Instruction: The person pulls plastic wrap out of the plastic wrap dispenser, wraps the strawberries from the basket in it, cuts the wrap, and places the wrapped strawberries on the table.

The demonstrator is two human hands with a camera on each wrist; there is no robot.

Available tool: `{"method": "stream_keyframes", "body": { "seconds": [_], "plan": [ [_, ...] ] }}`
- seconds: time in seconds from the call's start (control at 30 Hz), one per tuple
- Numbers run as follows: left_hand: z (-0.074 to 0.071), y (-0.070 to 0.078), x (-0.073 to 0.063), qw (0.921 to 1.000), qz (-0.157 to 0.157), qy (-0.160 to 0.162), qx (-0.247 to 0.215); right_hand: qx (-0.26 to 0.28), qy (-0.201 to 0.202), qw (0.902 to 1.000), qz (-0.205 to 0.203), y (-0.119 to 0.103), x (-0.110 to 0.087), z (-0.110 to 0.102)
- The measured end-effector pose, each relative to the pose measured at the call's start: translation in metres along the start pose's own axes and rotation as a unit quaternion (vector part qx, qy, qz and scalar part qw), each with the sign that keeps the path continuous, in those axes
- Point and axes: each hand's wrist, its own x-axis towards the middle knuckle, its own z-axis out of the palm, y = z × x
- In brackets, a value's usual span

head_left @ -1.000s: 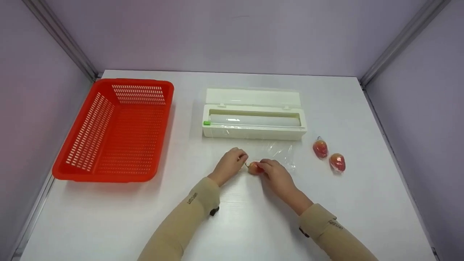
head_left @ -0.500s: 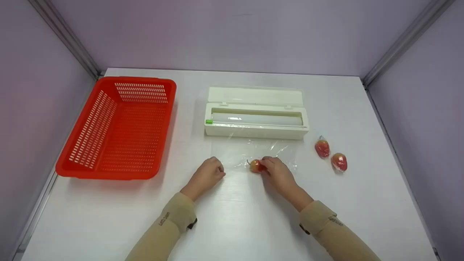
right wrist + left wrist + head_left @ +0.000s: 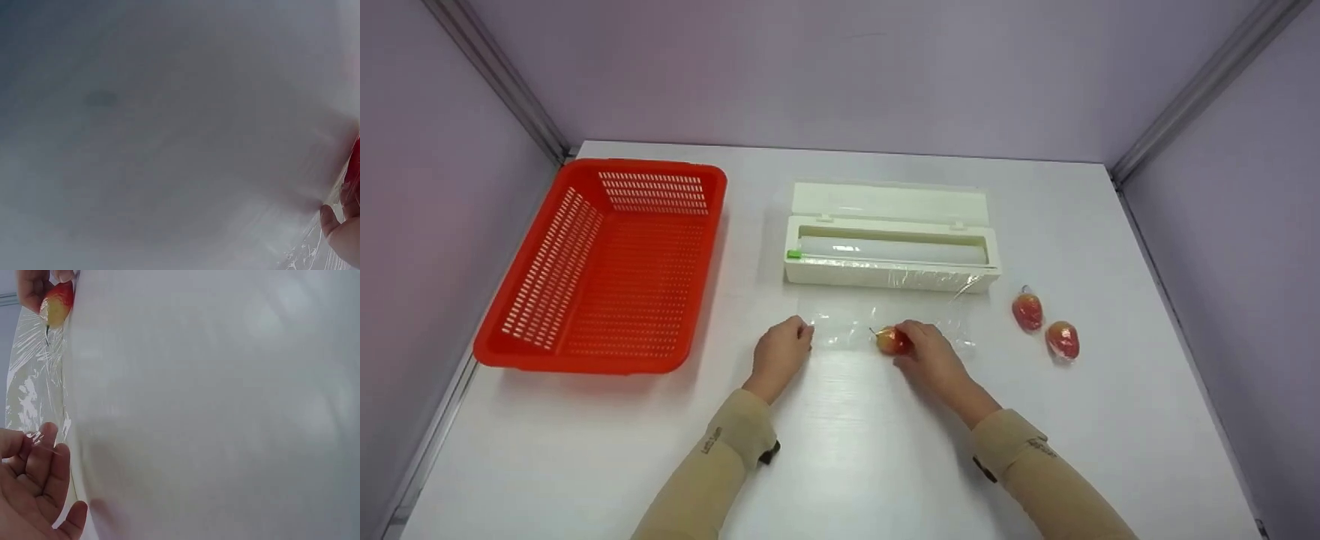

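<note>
In the head view my left hand (image 3: 781, 352) is at the left front corner of a clear sheet of cling film (image 3: 840, 330). The left wrist view shows its thumb and forefinger pinching the film (image 3: 28, 399), the other fingers loosely bent. My right hand (image 3: 936, 365) grips a small red-and-yellow pear (image 3: 889, 341) on the film's front edge, its dark stem pointing left. Behind them the film runs out of a white cling film dispenser (image 3: 885, 276), whose lid (image 3: 885, 201) stands raised. Only the right hand's fingertips (image 3: 328, 219) and a red bit of pear show in the right wrist view.
Two wrapped red-and-yellow pears lie to the right, one nearer the dispenser (image 3: 1027, 311) and one closer to me (image 3: 1063, 341). A red plastic basket (image 3: 690, 330) stands on the left of the white table (image 3: 840, 465). Pale panels (image 3: 840, 75) enclose the back and sides.
My left hand has left the pear's stem, moved left and now pinches the film's corner. The right hand stays on the pear. The film is pulled tighter across the dispenser's front.
</note>
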Motion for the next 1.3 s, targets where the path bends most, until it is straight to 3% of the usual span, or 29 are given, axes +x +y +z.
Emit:
{"method": "stream_keyframes", "body": {
  "seconds": [0.2,0.27,0.33,0.4,0.5,0.6,0.67,0.73,0.9,1.13,1.3],
  "plan": [
    [0.001,0.007,0.004,0.9954,-0.007,0.091,0.03,-0.038,0.005,0.9992,-0.011,-0.009,0.01,0.003],
    [0.002,0.012,0.004,0.9918,0.022,0.124,0.022,-0.04,0.005,0.999,-0.019,-0.011,0.012,0.003],
    [0.004,0.018,0.005,0.9872,0.076,0.139,0.018,-0.04,0.005,0.999,-0.02,-0.012,0.014,0.002],
    [0.007,0.026,0.006,0.9814,0.147,0.121,0.023,-0.04,0.005,0.999,-0.02,-0.012,0.014,0.001],
    [0.015,0.038,0.008,0.9687,0.236,0.05,0.057,-0.042,0.014,0.9987,-0.025,-0.011,0.014,0.0],
    [0.025,0.049,0.01,0.9551,0.277,-0.026,0.102,-0.043,0.02,0.9983,-0.034,-0.009,0.013,0.001],
    [0.033,0.054,0.012,0.9497,0.277,-0.053,0.136,-0.041,0.019,0.9982,-0.041,-0.008,0.013,0.002],
    [0.04,0.056,0.014,0.9491,0.259,-0.069,0.165,-0.035,0.024,0.998,-0.047,-0.006,0.013,0.003],
    [0.053,0.059,0.015,0.9567,0.204,-0.087,0.189,-0.03,0.041,0.9971,-0.056,-0.003,0.014,0.002],
    [0.063,0.065,0.017,0.952,0.196,-0.094,0.216,-0.065,0.021,0.9972,-0.032,-0.001,0.011,-0.003],
    [0.066,0.069,0.021,0.9525,0.183,-0.098,0.223,-0.058,0.057,0.9965,-0.019,0.006,-0.002,-0.01]
  ]
}}
